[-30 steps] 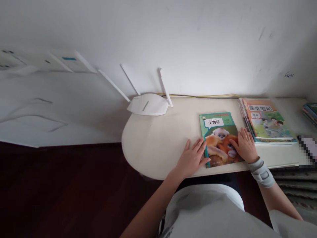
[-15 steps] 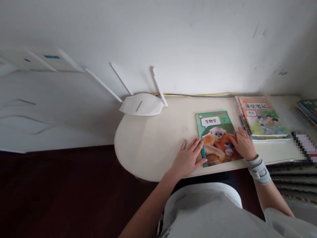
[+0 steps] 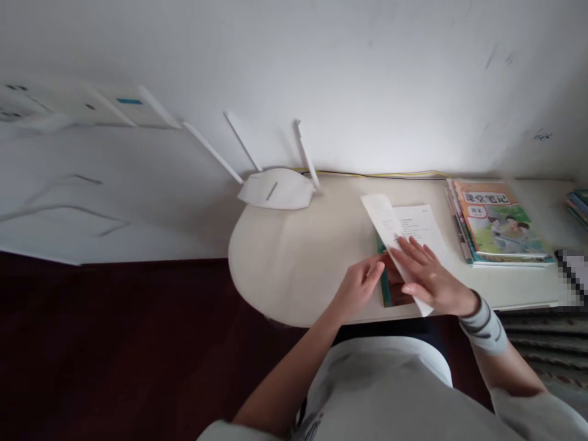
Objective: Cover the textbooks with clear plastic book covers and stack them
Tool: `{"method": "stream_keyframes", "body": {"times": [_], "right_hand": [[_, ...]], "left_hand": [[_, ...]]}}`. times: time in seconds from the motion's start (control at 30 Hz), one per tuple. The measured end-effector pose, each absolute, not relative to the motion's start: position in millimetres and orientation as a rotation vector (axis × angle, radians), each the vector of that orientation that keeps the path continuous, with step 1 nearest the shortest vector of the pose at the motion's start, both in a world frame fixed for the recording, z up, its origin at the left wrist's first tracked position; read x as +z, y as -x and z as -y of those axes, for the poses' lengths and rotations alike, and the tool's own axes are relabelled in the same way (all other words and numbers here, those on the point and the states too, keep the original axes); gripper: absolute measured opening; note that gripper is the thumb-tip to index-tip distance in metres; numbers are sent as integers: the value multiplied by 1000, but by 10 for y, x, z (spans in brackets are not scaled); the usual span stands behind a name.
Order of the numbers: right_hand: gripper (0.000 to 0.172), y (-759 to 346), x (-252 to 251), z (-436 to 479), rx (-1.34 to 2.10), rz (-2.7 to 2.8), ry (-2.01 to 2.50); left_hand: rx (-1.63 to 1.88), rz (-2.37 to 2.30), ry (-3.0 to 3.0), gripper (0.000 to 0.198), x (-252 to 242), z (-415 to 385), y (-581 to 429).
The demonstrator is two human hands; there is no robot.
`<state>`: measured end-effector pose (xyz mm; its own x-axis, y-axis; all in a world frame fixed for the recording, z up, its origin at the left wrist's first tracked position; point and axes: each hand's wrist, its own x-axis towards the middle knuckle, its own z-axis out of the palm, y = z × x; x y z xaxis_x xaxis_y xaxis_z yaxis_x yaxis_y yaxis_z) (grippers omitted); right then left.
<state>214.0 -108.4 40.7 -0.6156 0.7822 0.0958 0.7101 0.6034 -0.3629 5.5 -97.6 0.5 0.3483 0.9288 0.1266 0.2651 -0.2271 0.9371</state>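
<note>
The textbook (image 3: 425, 223) lies partly opened on the table near its front edge. Its front cover is lifted and folding leftward, a white inner side showing, with a printed page bared on the right. Part of the orange picture and green spine edge still shows beneath the fold. My right hand (image 3: 432, 282) rests across the lifted leaf, its fingers stretched out and pointing up-left. At the book's left edge, my left hand (image 3: 361, 288) has its fingers curled in by the spine; their tips are partly hidden.
A white router (image 3: 278, 188) with raised antennas stands at the table's (image 3: 294, 257) back left, cables running along the wall. A stack of books (image 3: 503, 223) sits right of the textbook. More books (image 3: 579, 205) and a pixelated dark-edged item (image 3: 574, 275) lie at the far right.
The closed textbook has been opened partway, its cover swung up toward the left. My right hand moved left onto the leaf; my left hand's spread fingers have curled. The view shifted slightly.
</note>
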Motion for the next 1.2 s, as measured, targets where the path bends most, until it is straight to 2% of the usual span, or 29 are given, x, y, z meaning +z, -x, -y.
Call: {"method": "stream_keyframes", "body": {"times": [0.07,0.17,0.3,0.43,0.7,0.83,0.93,1.03,1.2], "right_hand": [[67,-1987,374,1080,409,2633,1199],[65,-1885,327,945,399,2614,1165],[68,-1776,292,494,377,2538,1264],[75,-1506,186,73,504,2648,1365],[57,-1262,56,20,270,2826,1462],[58,-1295,30,24,235,2837,1456],[58,-1329,17,38,208,2784,1431],[62,-1404,27,59,248,2641,1398],[67,-1583,54,80,363,2522,1191]], "left_hand": [[1008,-1000,-1397,38,57,965,-79],[1066,-1062,-1206,46,62,947,-46],[1029,-1455,-1464,52,11,946,123],[828,-1750,-1731,55,-51,968,306],[527,-2044,-2128,58,-208,987,413],[481,-1980,-2193,51,-276,991,423],[720,-1832,-2050,44,-283,992,462],[1011,-1614,-1652,43,-241,985,485],[1163,-1081,-938,42,-101,938,371]]}}
